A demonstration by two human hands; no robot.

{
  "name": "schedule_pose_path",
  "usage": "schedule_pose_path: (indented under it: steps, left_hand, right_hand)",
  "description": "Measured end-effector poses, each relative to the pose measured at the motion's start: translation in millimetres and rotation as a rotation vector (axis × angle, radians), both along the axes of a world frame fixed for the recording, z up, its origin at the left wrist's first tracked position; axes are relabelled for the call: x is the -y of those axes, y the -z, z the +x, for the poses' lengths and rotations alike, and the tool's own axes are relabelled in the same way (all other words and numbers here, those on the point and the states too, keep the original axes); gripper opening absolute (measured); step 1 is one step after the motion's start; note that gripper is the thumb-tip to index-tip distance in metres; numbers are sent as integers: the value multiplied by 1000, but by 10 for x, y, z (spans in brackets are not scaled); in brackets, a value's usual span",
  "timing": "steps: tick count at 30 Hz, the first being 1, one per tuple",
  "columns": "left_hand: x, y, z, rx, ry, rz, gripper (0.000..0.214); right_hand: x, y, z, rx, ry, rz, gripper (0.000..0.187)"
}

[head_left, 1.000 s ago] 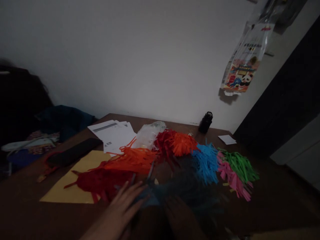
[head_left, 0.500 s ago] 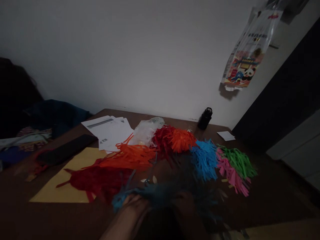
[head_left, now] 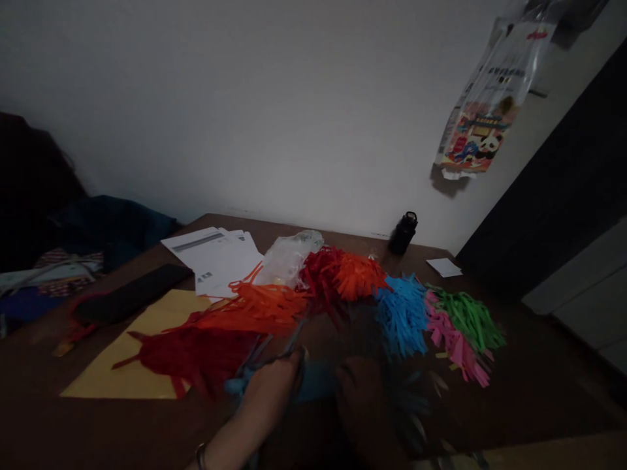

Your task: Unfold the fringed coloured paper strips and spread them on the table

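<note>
My left hand (head_left: pixel 272 391) is closed around a bundle of dark blue paper strips (head_left: pixel 313 382) at the near edge of the brown table (head_left: pixel 539 391). My right hand (head_left: pixel 362 405), in shadow, is curled on the same bundle just to the right. Beyond them lie heaps of cut paper strips: dark red (head_left: pixel 196 356), orange (head_left: pixel 255 307), a red and orange heap (head_left: pixel 343 274), light blue (head_left: pixel 401 313), pink (head_left: pixel 455 346) and green (head_left: pixel 467 316).
A yellow sheet (head_left: pixel 142 346) lies under the red strips. White papers (head_left: pixel 215 254), a clear plastic bag (head_left: pixel 289 258), a black case (head_left: pixel 132 297) and a black bottle (head_left: pixel 402 233) sit farther back. A small white note (head_left: pixel 443 266) lies right. A printed bag (head_left: pixel 484 111) hangs on the wall.
My left hand went from flat and open to closed around the dark blue strips, and both hands have gathered the bundle together.
</note>
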State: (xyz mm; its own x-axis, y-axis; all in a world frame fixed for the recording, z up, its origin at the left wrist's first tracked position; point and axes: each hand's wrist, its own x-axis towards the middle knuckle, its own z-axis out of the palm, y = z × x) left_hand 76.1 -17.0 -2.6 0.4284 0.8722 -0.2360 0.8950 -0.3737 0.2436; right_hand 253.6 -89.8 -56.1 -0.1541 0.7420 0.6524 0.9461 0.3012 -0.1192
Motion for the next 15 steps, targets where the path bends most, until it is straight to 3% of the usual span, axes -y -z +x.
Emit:
schedule_pose_path:
  steps: [3, 8, 10, 13, 15]
  left_hand:
    - [-37, 25, -4, -8, 9, 2, 32]
    - [25, 25, -100, 9, 20, 59, 40]
    - [116, 80, -156, 101, 119, 174, 47]
    - [234, 286, -196, 328, 384, 402, 50]
    - [262, 458, -186, 399, 453, 487, 29]
  right_hand:
    - [63, -22, -35, 86, -171, -95, 14]
    - [-29, 134, -39, 218, -143, -37, 21]
    - [-33, 133, -41, 194, -128, 10, 22]
    - [36, 44, -86, 84, -166, 18, 23]
    - [93, -18, -138, 7, -202, -17, 20]
